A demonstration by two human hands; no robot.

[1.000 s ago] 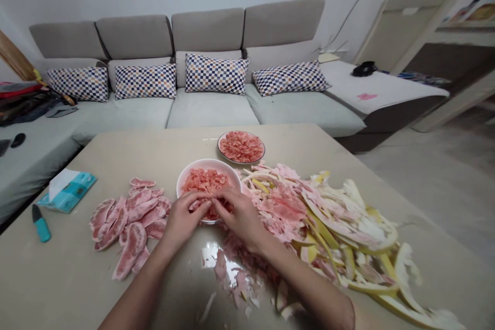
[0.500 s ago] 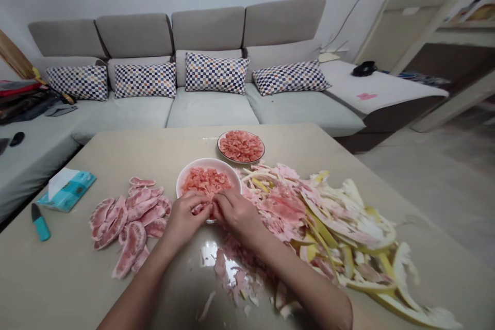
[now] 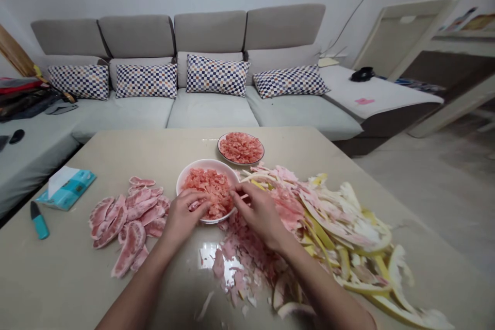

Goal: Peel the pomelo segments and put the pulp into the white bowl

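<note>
A white bowl (image 3: 181,181) of peeled pink pomelo flesh (image 3: 211,181) stands in front of me. My left hand (image 3: 185,215) curls over its left rim, fingers bent around a pomelo segment (image 3: 194,205) that is mostly hidden. At the right rim, my right hand (image 3: 260,211) has its thumb and fingertips pinched together; what is between them is too small to make out. To the left lies a pile of unpeeled pomelo segments (image 3: 133,242) in their pale skins. Scraps of pink membrane (image 3: 247,247) lie below my right hand.
Behind the bowl, a dark-rimmed plate (image 3: 240,163) carries more pink flesh. Yellow and white pomelo rind (image 3: 348,227) is heaped across the right side. A tissue pack (image 3: 69,193) and a teal-handled knife (image 3: 40,224) lie at the far left. A sofa (image 3: 212,108) stands beyond the table.
My hands were together over the bowl's front edge. The right hand has moved away to the right rim, uncovering more flesh in the bowl, while the left has stayed nearly in place.
</note>
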